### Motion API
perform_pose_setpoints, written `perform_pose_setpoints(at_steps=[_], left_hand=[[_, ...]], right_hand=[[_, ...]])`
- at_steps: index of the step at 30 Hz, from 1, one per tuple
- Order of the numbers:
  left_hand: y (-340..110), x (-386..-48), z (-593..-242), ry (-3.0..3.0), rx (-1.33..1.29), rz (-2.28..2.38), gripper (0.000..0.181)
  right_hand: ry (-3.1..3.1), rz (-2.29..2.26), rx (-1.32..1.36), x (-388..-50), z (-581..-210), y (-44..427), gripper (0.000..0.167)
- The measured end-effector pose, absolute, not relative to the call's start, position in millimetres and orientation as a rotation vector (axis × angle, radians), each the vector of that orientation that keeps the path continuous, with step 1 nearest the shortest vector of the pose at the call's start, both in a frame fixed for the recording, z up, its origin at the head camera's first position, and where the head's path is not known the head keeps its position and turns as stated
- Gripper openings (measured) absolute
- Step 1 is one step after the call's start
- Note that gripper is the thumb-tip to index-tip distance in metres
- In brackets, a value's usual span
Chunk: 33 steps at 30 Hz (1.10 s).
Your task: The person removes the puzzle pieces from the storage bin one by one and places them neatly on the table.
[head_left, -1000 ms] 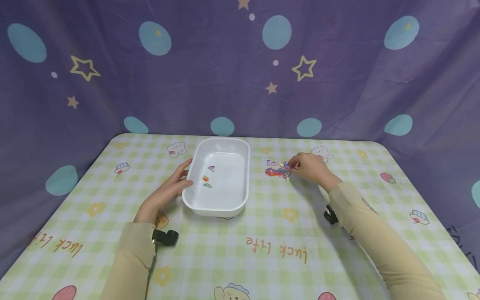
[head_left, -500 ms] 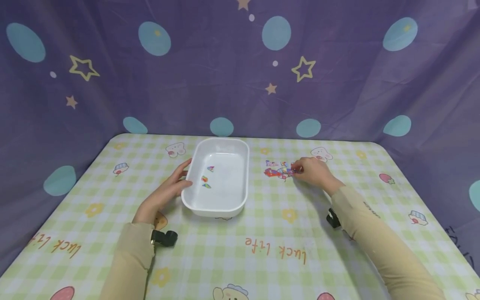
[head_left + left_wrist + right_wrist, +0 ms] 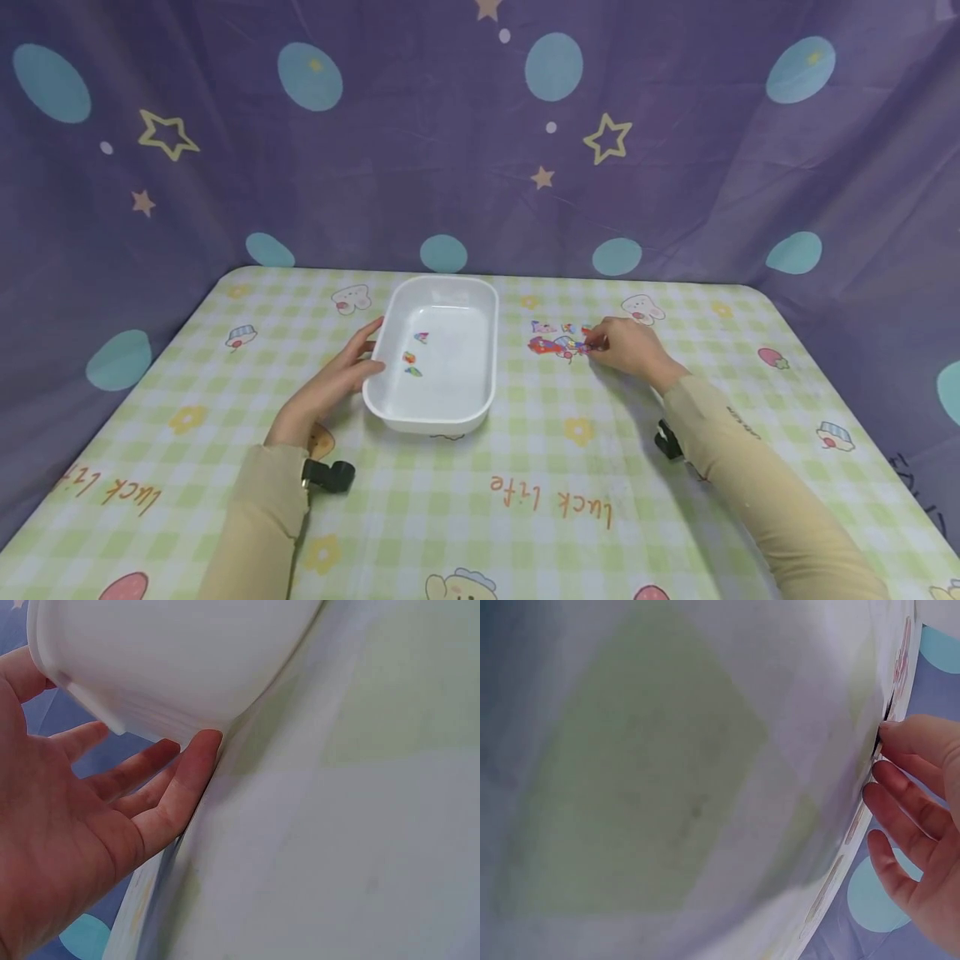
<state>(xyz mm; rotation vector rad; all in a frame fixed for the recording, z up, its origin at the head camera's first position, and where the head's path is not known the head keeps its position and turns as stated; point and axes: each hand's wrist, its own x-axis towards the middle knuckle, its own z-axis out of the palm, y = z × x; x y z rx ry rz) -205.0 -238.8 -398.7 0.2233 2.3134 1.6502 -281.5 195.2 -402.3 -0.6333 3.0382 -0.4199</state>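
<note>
I have the right hand at a cluster of loose pieces, which lie on the tablecloth to the right of the white tray, roughly level with its middle. Thumb and forefinger come together at a thin piece on the side of the cluster farthest from the tray. I read this as a light pinch, though the fingertips cover part of it; the other fingers curve loosely. With such flat bits I'd take one by its edge, tip it slightly off the tablecloth before lifting, and go gently so that it neither bends nor drags its neighbours. The pieces lie close and some seem to overlap, so parting one cleanly looks like the tricky bit.

On the tray's left side, the left hand has its thumb over the rim and its fingers spread against the outer wall, a relaxed hold. I'd use it only to steady the tray, without bearing down on the rim.

Inside the tray are three small bright pieces in the left half of its floor, the nearer two close together and the third a little farther back. I can't make out their printed detail.
</note>
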Motion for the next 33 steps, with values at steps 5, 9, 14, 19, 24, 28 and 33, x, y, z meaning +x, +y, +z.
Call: perform_pose_setpoints(at_steps=[5,9,14,19,24,28,33], left_hand=[[-238.0,-205.0,-397.8,2.315,0.207,1.648,0.067],[-237.9,-205.3,-397.9,2.317,0.198,1.651,0.067],[-237.7,-205.0,-397.9,2.321,0.189,1.645,0.068],[-237.9,-205.9,-399.1,2.327,0.186,1.641,0.067],[-237.8,-206.1,-399.2,2.324,0.197,1.639,0.067],[-238.2,-205.6,-399.6,2.32,0.198,1.634,0.067],[-238.6,-205.2,-398.9,2.326,0.19,1.624,0.066]], right_hand=[[3.029,-0.417,-0.634,-281.9,-400.9,196.1,0.023],[3.048,-0.447,-0.627,-283.1,-397.0,195.1,0.023],[3.064,-0.473,-0.651,-283.9,-387.3,186.9,0.02],[3.059,-0.459,-0.673,-284.3,-376.8,172.5,0.02],[3.069,-0.517,-0.71,-284.0,-364.3,155.6,0.021],[3.068,-0.542,-0.761,-283.9,-356.4,139.1,0.022],[3.05,-0.581,-0.825,-283.9,-351.2,117.1,0.022]])
